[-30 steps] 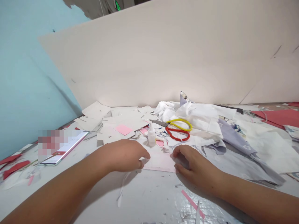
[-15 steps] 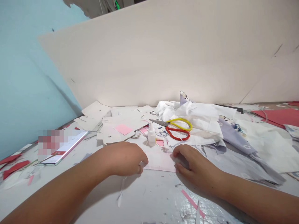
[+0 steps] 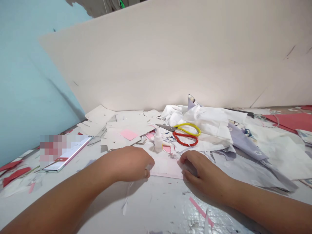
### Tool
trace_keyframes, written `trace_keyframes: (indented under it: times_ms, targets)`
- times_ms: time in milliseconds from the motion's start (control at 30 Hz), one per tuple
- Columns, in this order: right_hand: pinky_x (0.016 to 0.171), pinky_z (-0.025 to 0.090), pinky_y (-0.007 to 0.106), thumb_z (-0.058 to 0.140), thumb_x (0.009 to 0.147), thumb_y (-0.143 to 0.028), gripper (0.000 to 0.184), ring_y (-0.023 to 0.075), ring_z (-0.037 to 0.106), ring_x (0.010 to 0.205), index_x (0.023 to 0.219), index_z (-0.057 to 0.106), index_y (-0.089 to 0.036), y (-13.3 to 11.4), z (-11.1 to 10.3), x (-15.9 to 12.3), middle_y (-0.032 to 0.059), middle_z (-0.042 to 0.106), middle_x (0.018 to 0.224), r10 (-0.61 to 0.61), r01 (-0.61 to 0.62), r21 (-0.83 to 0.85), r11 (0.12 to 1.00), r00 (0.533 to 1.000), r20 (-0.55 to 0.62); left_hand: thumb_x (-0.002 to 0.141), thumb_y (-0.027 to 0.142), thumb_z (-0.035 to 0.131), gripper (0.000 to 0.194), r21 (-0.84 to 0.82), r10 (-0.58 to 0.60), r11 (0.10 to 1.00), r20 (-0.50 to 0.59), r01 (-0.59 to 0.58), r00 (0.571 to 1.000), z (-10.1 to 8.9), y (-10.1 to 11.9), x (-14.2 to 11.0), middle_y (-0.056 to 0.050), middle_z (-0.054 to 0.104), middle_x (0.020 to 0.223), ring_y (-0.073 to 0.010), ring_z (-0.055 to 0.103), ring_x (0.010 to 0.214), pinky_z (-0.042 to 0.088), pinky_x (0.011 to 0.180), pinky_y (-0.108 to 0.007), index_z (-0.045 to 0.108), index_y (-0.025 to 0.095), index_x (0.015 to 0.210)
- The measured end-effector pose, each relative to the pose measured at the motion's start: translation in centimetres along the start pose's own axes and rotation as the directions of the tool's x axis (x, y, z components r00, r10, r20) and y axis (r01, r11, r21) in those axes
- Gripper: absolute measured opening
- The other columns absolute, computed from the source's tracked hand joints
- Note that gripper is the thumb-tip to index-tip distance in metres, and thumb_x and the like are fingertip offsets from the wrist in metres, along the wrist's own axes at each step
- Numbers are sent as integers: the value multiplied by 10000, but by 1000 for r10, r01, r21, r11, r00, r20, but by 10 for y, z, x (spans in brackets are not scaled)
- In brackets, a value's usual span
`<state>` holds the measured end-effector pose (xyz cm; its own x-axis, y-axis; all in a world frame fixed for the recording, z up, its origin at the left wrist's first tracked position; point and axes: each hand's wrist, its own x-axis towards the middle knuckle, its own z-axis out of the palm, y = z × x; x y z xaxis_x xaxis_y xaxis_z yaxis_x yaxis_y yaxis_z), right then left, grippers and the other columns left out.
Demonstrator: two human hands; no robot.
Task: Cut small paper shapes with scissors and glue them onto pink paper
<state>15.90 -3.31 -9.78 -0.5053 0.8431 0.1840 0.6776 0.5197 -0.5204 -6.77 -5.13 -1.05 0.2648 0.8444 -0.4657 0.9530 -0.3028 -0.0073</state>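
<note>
A pale pink sheet point(image 3: 167, 168), paper or thin cloth, lies flat on the table between my hands. My left hand point(image 3: 134, 164) has its fingers curled at the sheet's left edge, thumb and forefinger close together. At the right edge, the curled thumb and fingers of my right hand point(image 3: 198, 167) grip the sheet; part of that edge is hidden under them. Just behind the sheet stands a small white squeeze bottle point(image 3: 158, 142). Scissors point(image 3: 181, 131) with one yellow and one red handle rest behind it on scraps, blades pointing left.
White card pieces point(image 3: 114, 125) and a pink square point(image 3: 129, 134) lie back left. A phone point(image 3: 70, 154) is at left. Crumpled white cloth point(image 3: 207, 122) and lavender fabric point(image 3: 248, 143) spread to the right. Red sheets point(image 3: 290, 119) lie far right, a pink strip point(image 3: 201, 211) in front.
My left hand has shifted very slightly upward at the sheet's left edge. My right hand and the things around have stayed put.
</note>
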Motion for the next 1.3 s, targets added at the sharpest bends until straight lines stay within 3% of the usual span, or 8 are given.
trace_keyframes:
  times_ms: [167, 400, 1000, 1167, 1233, 1300]
  targets:
    - [683, 402, 319, 491, 732, -168, 158, 206, 515, 801, 875, 552, -200, 1, 0, 0, 53, 584, 872, -33, 33, -5, 999, 999, 3, 707, 423, 439, 245, 8, -29, 1000, 19, 28, 999, 5, -1, 4, -38, 626, 776, -206, 540, 644, 344, 494, -270, 593, 269, 820]
    - [717, 389, 323, 449, 755, -68, 212, 186, 505, 816, 729, 600, -215, -1, -3, 2, 37, 564, 860, -249, 254, -66, 965, 965, 77, 705, 436, 437, 290, 11, -36, 999, 25, 36, 999, 5, -1, 6, -34, 637, 843, -223, 561, 702, 356, 497, -272, 596, 298, 905]
    - [716, 398, 331, 455, 727, -53, 219, 190, 507, 816, 743, 602, -214, -1, -3, 1, 48, 556, 872, -273, 277, -85, 957, 960, 55, 718, 420, 426, 231, 44, -49, 998, 3, 49, 999, 6, 2, 4, -31, 627, 802, -220, 556, 675, 342, 480, -270, 572, 285, 836]
    - [715, 392, 334, 456, 725, -52, 212, 190, 502, 808, 737, 595, -212, -1, -4, 0, 46, 553, 862, -262, 268, -89, 959, 963, 65, 758, 380, 371, 204, 87, 65, 994, -82, -58, 994, 6, 17, -1, -29, 607, 746, -202, 533, 635, 312, 461, -262, 532, 256, 776]
    - [720, 390, 339, 454, 721, -45, 249, 195, 499, 819, 798, 612, -221, -1, -3, -1, 51, 552, 872, -261, 267, -94, 959, 963, 69, 744, 364, 393, 187, 81, 94, 993, -48, -90, 994, 8, 23, -2, -30, 602, 740, -207, 535, 641, 308, 460, -257, 530, 262, 820]
    - [735, 385, 352, 457, 724, -42, 361, 209, 494, 853, 977, 606, -251, -2, -3, -2, 63, 551, 914, -283, 290, -104, 951, 956, 79, 731, 353, 414, 195, 76, 96, 993, -12, -95, 995, 9, 26, -2, -36, 597, 739, -217, 542, 656, 309, 462, -257, 538, 261, 851]
